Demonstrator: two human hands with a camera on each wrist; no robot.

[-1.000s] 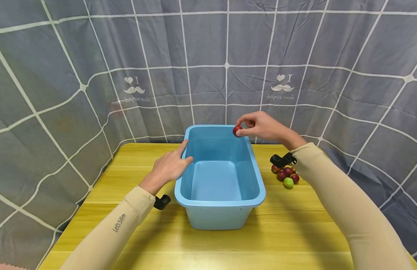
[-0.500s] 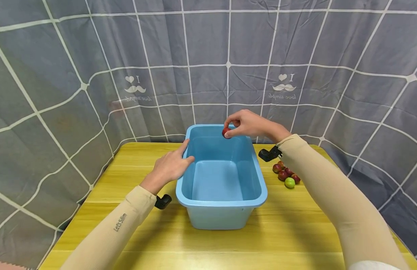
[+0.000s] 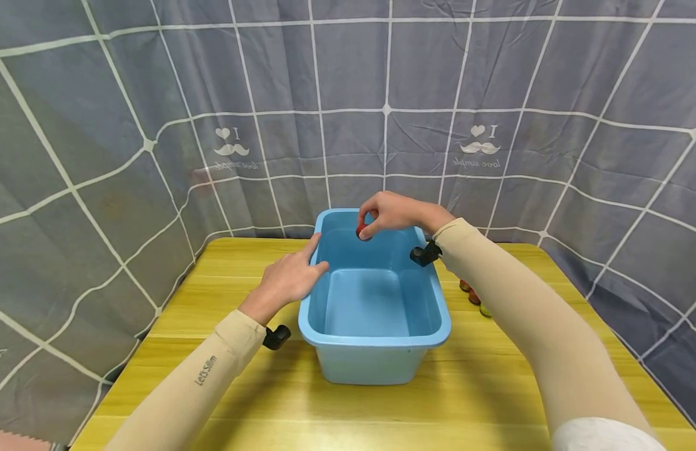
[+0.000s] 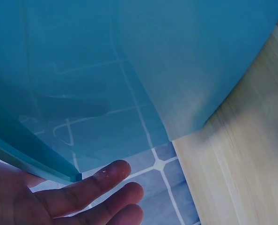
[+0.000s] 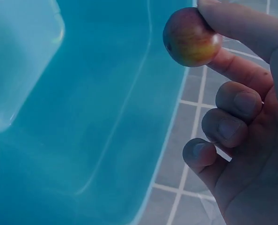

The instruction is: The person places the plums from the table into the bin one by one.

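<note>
A light blue plastic basin [image 3: 376, 341] stands on the table. Over its far part, my right hand [image 3: 394, 212] pinches a red plum between thumb and index finger. The right wrist view shows this plum [image 5: 188, 40] with yellow streaks on its skin; the other fingers are curled in beneath it. My left hand [image 3: 288, 275] rests on the basin's left rim, index finger straight along it and thumb over the edge. From the left wrist, the fingers [image 4: 87, 190] reach loosely outside, below the rim.
Right of the basin, several plums [image 3: 474, 297] and a green fruit [image 3: 485, 311] lie partly hidden behind the right sleeve [image 3: 511, 294]. A yellow wooden table [image 3: 235, 263] carries everything. Grey checked curtain [image 3: 348, 144] hangs close behind and at both sides.
My right hand has carried the plum left from the basin's far right corner to above its inside, and a little lower. The right sleeve now covers more of the fruit pile. My left hand keeps its place.
</note>
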